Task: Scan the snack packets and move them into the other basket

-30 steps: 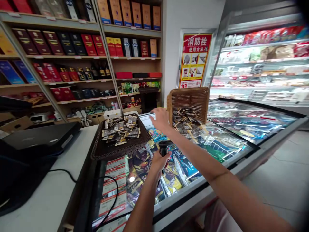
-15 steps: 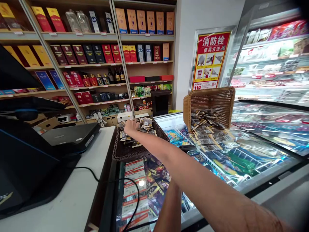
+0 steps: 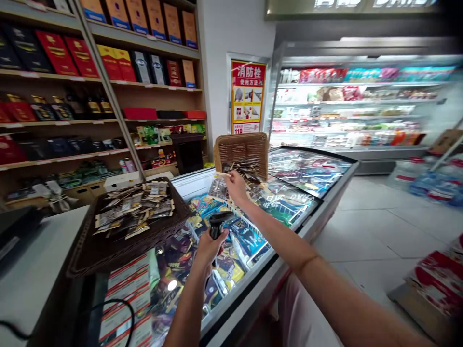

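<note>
My left hand (image 3: 209, 250) is wrapped round the handle of a black barcode scanner (image 3: 219, 219), its head pointing away over the freezer. Farther out, my right hand (image 3: 237, 188) pinches the edge of a small clear-and-dark snack packet (image 3: 218, 187). That hand is in front of a tan wicker basket (image 3: 241, 140), tipped on its side with similar packets (image 3: 244, 169) spilling out. To the left, a dark brown woven tray (image 3: 108, 250) holds a loose heap of the same packets (image 3: 135, 207).
Beneath lies a glass-topped freezer (image 3: 231, 313) with bagged frozen goods inside. Price labels (image 3: 126, 299) and a black cable (image 3: 119, 302) lie at its near left. A white counter (image 3: 54, 250) borders the left; a carton (image 3: 434, 284) stands on the floor at right.
My right hand has moved from the dark tray over to the tan basket and now has a packet. My view has swung right, bringing my left hand and the scanner into clear sight.
</note>
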The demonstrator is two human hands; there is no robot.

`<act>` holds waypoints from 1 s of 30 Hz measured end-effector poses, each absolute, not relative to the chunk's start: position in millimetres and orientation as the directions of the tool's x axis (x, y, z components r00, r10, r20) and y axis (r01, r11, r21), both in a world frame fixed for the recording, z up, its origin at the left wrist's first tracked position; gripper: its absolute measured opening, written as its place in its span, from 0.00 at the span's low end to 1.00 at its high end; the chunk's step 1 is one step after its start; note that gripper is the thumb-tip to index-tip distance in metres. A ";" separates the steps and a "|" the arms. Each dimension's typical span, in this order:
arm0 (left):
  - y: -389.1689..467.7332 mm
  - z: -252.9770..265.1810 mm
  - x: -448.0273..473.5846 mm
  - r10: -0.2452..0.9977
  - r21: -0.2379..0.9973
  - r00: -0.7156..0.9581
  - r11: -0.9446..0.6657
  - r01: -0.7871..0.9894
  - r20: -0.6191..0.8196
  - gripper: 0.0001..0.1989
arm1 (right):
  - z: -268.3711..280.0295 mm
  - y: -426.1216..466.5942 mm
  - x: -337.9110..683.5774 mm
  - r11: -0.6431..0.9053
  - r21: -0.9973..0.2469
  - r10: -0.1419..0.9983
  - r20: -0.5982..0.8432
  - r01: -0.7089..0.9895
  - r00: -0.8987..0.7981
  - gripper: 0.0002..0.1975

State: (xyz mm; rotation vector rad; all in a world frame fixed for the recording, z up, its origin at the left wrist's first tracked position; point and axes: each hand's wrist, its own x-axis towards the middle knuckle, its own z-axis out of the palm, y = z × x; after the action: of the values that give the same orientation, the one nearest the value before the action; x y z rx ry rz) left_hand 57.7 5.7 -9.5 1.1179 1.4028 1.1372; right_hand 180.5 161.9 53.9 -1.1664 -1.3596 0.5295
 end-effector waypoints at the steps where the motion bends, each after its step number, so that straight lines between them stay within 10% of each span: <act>1: 5.7 -9.2 58.0 0.989 0.987 -0.096 0.125 0.100 -0.115 0.23 | 43.0 162.3 200.0 0.376 -0.882 0.852 0.450 0.285 0.267 0.12; 12: 4.9 -12.2 65.3 0.999 0.895 -0.035 -0.017 0.445 0.036 0.24 | -9.7 169.0 261.9 0.281 -0.955 0.838 0.294 0.098 0.459 0.09; 30: 4.2 -7.9 68.4 0.998 0.925 -0.058 0.009 0.379 0.014 0.30 | -11.8 175.0 282.3 0.141 -0.982 0.796 0.188 0.126 0.576 0.11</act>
State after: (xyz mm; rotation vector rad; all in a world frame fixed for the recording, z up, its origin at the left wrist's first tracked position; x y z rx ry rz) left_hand 68.4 4.2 -7.9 1.4634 1.5367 1.0462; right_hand 282.3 175.0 -11.8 -1.3688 -0.8680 0.5831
